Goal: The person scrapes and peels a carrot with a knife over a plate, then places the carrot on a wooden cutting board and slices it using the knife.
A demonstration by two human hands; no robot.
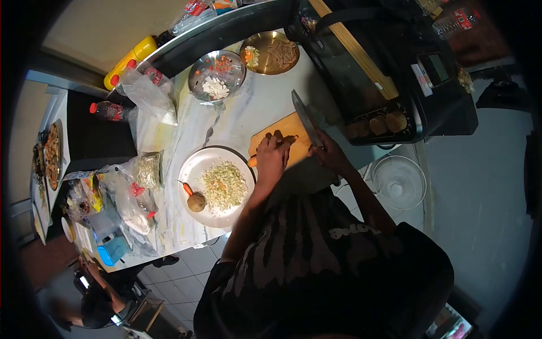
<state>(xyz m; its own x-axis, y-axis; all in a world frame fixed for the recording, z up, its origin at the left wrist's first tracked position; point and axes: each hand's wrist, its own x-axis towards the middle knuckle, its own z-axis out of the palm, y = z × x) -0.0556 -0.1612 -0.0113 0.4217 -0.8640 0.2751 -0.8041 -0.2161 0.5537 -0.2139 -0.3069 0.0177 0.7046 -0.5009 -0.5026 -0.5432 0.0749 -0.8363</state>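
Note:
On the wooden cutting board [279, 125] my left hand [273, 151] presses down with bent fingers around a carrot [252, 162]. One orange end shows beside the palm, and the rest is mostly under the fingers. My right hand [331, 156] grips the handle of a large knife [305, 117]; its blade points away from me over the board's right side. Left of the board, a white plate [184, 169] bears a heap of chopped pale vegetables [224, 185], a whole small carrot [187, 187] and a round brown potato [196, 203].
Behind the board stand a metal bowl [195, 79] and a metal plate [261, 38] with cut food. A black appliance [420, 121] fills the right; a wire strainer [398, 183] sits below it. Bags and bottles [113, 112] crowd the left. Another person [99, 305] is at lower left.

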